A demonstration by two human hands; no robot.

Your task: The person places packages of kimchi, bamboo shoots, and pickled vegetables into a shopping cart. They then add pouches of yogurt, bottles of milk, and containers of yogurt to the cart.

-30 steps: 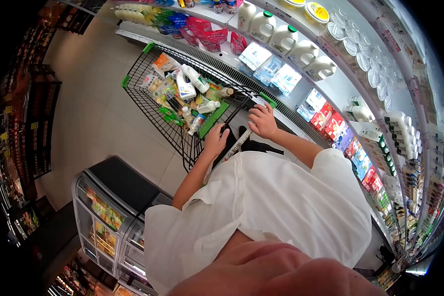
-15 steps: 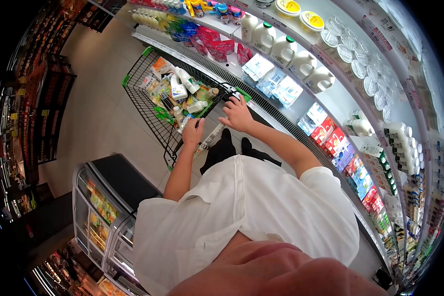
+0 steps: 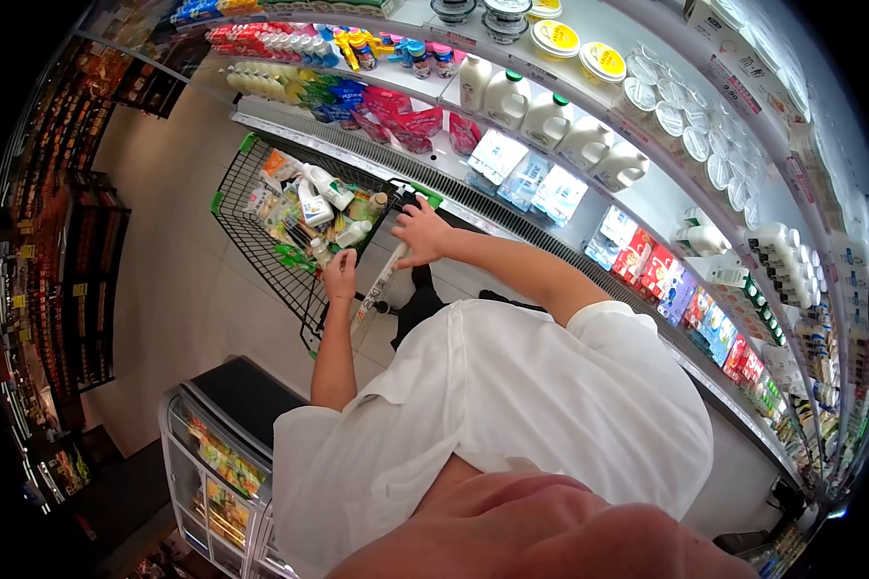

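Observation:
My left hand (image 3: pixel 340 275) is closed at the near side of the shopping cart (image 3: pixel 261 261), beside a small bottle (image 3: pixel 321 253); what its fingers hold is too small to make out. My right hand (image 3: pixel 421 233) has its fingers spread and rests against the cart's white handle bar (image 3: pixel 381 282), near the green handle end (image 3: pixel 422 196). Inside the cart lie white jugs (image 3: pixel 315 207), an orange-and-white bag (image 3: pixel 280 166), green packs and several bottles.
A refrigerated shelf with milk jugs (image 3: pixel 507 99), yellow-lidded tubs (image 3: pixel 555 39) and cartons (image 3: pixel 637 256) curves along the right. A glass-fronted display case (image 3: pixel 227 463) stands at lower left. Dark shelves (image 3: pixel 92 280) line the far left, beyond the tiled floor (image 3: pixel 174 241).
The cart and both hands have shifted left in view, while the shelf goods and display case have also moved. A blue-and-white item by my left hand no longer shows.

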